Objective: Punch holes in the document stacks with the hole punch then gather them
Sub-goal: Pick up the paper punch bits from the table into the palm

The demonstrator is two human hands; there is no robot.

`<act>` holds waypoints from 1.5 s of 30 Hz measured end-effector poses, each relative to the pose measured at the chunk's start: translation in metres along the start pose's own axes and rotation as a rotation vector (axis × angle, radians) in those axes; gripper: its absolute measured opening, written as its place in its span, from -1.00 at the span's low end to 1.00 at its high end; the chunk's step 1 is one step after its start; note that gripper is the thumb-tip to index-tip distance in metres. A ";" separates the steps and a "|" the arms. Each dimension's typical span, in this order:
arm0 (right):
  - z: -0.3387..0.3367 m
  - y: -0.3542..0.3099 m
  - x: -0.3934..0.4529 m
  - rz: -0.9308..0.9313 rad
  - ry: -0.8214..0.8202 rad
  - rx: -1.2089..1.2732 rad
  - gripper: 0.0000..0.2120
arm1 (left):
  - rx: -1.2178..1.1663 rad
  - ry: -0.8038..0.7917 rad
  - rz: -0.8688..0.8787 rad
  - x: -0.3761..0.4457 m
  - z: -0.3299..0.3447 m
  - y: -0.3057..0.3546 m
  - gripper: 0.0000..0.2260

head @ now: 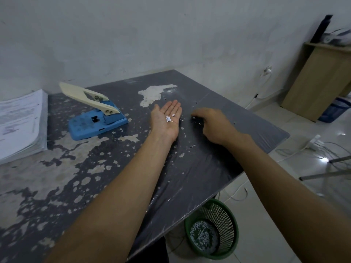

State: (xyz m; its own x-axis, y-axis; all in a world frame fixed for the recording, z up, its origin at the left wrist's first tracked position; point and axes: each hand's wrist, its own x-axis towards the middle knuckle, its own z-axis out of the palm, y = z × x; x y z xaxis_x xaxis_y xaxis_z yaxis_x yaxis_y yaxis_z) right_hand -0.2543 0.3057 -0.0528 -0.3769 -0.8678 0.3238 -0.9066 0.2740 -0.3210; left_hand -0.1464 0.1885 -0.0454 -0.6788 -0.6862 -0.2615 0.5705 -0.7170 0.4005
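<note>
A round green mesh plastic wastebasket [218, 242] on the floor holds white paper dots. Over the worn dark bench [209, 164], the left hand [167, 120] lies flat, palm up, cupping white paper dots [169, 118]; the right hand [212, 124] curls fingertips-down, pinching at scraps. The blue-and-cream metal hole punch [96, 118] sits beside the thick white document stack [20, 122].

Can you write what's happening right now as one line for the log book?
left hand: palm up, holds paper dots | right hand: picking dots off table | hole punch: idle | paper stack: left edge

table [218, 168] – glossy film (peeling, worn) | hole punch [96, 122] – blue plastic | basket [226, 221] – green plastic mesh
</note>
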 end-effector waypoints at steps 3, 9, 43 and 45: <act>-0.003 0.004 -0.001 0.039 0.014 0.002 -0.45 | 0.003 -0.004 -0.002 -0.001 0.001 0.000 -0.49; -0.002 -0.003 0.002 -0.038 -0.091 -0.049 -0.42 | 0.003 -0.003 -0.005 -0.002 0.001 0.000 -0.49; -0.003 -0.007 0.001 -0.149 -0.115 -0.048 -0.32 | -0.009 -0.003 0.023 -0.002 0.000 0.001 -0.49; -0.002 -0.007 0.001 -0.170 -0.147 -0.085 -0.32 | -0.015 -0.007 0.020 -0.002 -0.001 0.001 -0.49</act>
State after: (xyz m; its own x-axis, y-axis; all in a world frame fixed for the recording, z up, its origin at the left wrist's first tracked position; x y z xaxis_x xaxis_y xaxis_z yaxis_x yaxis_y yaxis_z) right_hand -0.2485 0.3036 -0.0487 -0.1911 -0.9537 0.2321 -0.9697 0.1468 -0.1951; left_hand -0.1443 0.1884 -0.0449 -0.6699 -0.6999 -0.2477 0.5910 -0.7046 0.3926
